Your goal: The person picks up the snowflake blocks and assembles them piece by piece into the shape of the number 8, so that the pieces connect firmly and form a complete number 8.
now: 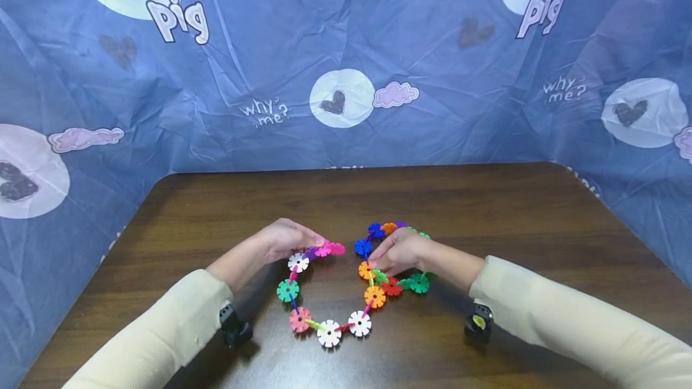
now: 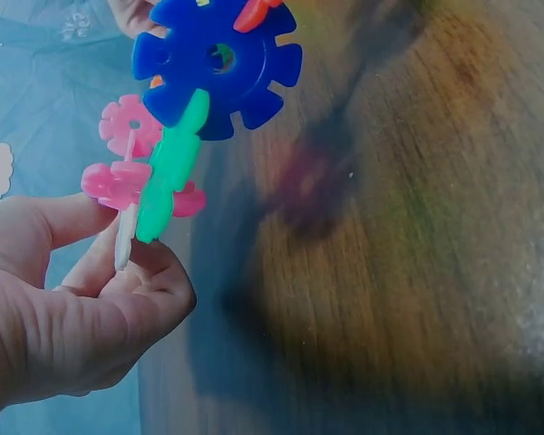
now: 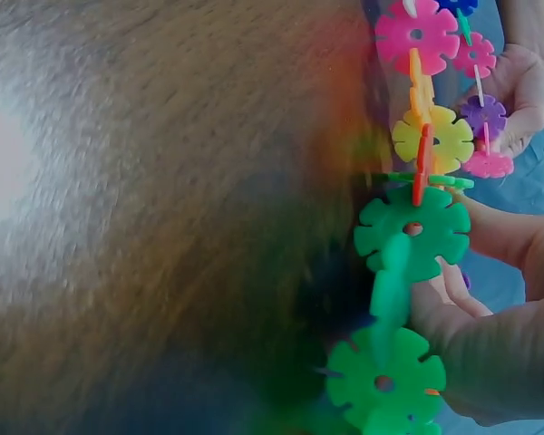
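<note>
A chain of colourful notched plastic discs [image 1: 329, 334], slotted into one another, curves over the table between both hands. My left hand [image 1: 286, 239] pinches the chain near its left end, where purple and pink discs [image 1: 336, 248] stick out to the right. In the left wrist view, thumb and fingers of the left hand [image 2: 100, 299] meet beside a white disc seen edge-on, with a large blue disc [image 2: 219, 59] nearer the camera. My right hand [image 1: 402, 251] grips the chain by an orange disc [image 1: 366, 270]; its fingertips are partly hidden. Green discs [image 3: 412, 234] cover part of the right hand [image 3: 490, 308] in the right wrist view.
The chain's other stretch, with a blue disc [image 1: 363, 248] and a green disc [image 1: 418, 283], loops around and beneath the right hand. Brown wooden tabletop [image 1: 216, 197] lies under everything. A blue printed cloth [image 1: 346, 29] hangs behind and at both sides.
</note>
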A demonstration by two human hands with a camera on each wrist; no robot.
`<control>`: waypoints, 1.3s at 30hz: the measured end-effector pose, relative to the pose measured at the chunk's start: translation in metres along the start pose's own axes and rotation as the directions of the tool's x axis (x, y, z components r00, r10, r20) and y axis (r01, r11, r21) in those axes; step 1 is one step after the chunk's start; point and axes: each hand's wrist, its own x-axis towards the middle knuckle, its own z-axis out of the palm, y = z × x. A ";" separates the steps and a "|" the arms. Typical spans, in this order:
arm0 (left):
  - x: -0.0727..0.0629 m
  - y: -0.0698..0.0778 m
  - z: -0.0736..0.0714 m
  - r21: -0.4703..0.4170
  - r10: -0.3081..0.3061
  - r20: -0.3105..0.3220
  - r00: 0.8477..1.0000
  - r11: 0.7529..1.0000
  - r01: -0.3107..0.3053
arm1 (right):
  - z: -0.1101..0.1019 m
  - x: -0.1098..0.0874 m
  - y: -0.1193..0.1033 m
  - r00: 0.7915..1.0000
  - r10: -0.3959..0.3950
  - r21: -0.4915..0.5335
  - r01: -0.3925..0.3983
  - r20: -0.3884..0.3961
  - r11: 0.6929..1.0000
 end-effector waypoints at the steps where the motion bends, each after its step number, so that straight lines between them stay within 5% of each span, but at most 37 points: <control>1: 0.000 0.000 0.001 0.006 -0.003 0.003 1.000 1.000 0.003 | 0.000 0.001 0.000 1.000 0.004 0.006 -0.004 0.001 1.000; 7: -0.001 0.001 0.006 0.026 -0.003 0.023 1.000 1.000 0.002 | -0.001 0.009 0.000 1.000 0.001 0.026 -0.001 0.007 1.000; 16: 0.005 0.003 0.015 0.033 0.005 -0.040 0.999 0.999 -0.004 | -0.004 0.015 -0.001 0.999 -0.034 0.030 0.033 0.020 0.999; 39: 0.009 0.008 0.027 0.062 -0.034 -0.108 0.994 0.997 0.041 | 0.003 0.020 -0.005 0.999 0.032 0.128 -0.029 -0.027 0.991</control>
